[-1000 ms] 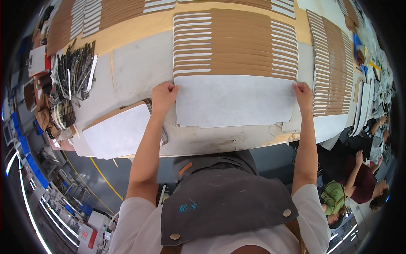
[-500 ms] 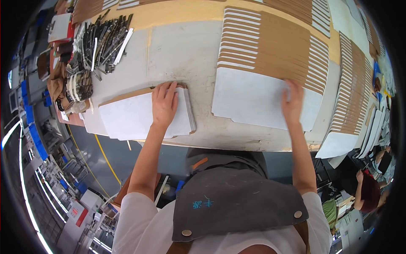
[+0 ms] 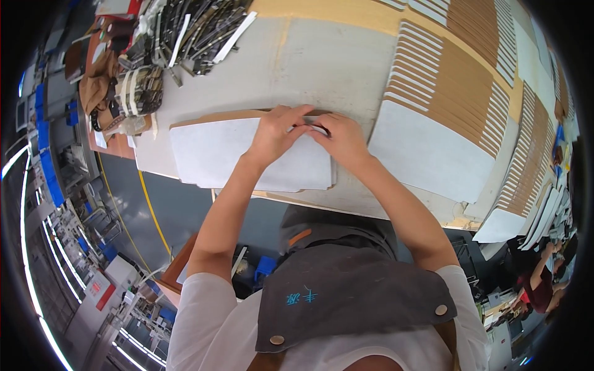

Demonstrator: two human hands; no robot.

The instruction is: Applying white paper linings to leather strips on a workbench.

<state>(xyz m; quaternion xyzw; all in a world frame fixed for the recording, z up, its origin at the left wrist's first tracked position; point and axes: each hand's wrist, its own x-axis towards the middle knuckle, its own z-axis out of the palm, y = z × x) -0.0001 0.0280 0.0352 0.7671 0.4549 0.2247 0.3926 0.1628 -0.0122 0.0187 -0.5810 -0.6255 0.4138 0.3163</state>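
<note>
A stack of white-faced panels with brown edging (image 3: pixel 216 148) lies at the table's front edge. At its far right corner, my left hand (image 3: pixel 278 135) is closed, thumb and fingers pinching the panel edge. Close beside it, my right hand (image 3: pixel 344 140) is curled with its fingertips bent in at the same corner. The fingertips of both hands nearly meet there, and they partly hide how many layers are between them. To the right lies a fanned row of brown and white panels (image 3: pixel 427 148), which neither hand touches.
Dark and white strips (image 3: pixel 204 37) lie in a heap at the back left. Near them sits a plaid bundle (image 3: pixel 141 91). Another fanned row of panels (image 3: pixel 526 161) lies at the far right. Other people (image 3: pixel 541 284) are at the right rim.
My right hand has left the fanned row and come over to the left stack, beside my left hand. Both hands have closed at that stack's corner. The view has swung to the right.
</note>
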